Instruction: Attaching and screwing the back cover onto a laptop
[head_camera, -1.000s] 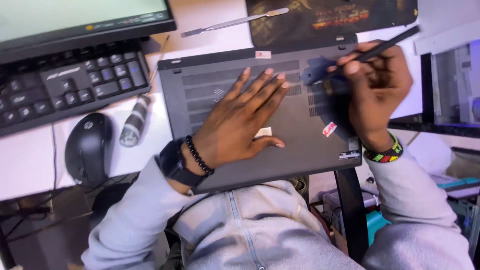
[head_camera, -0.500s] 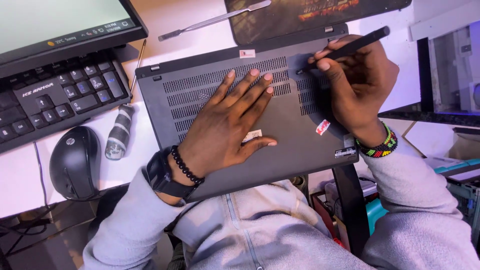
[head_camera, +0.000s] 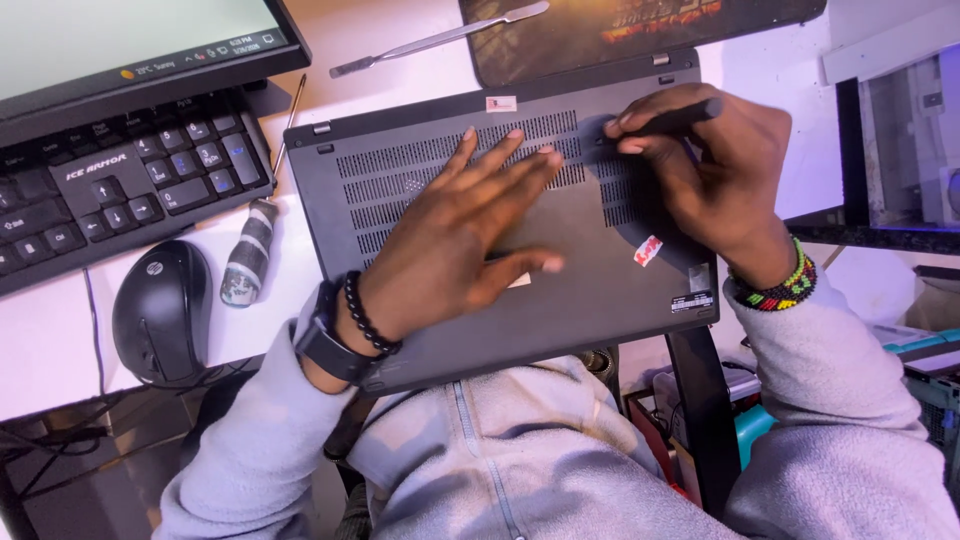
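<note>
A dark grey laptop (head_camera: 590, 290) lies upside down on the white desk, its vented bottom cover facing up and its near edge over my lap. My left hand (head_camera: 460, 230) rests flat on the cover, fingers spread towards the vent slots. My right hand (head_camera: 715, 175) is closed around a thin black tool (head_camera: 680, 118), whose tip touches the cover near the upper right vents.
A black keyboard (head_camera: 110, 185) and a monitor (head_camera: 130, 45) stand at the left. A black mouse (head_camera: 162, 310) and a screwdriver (head_camera: 250, 250) lie left of the laptop. A metal pry tool (head_camera: 440, 38) lies at the back. A dark mat (head_camera: 640, 30) sits behind the laptop.
My right hand has tilted the black tool lower, so it now lies flatter in my fingers. The view has shifted; my left hand stays flat on the cover.
</note>
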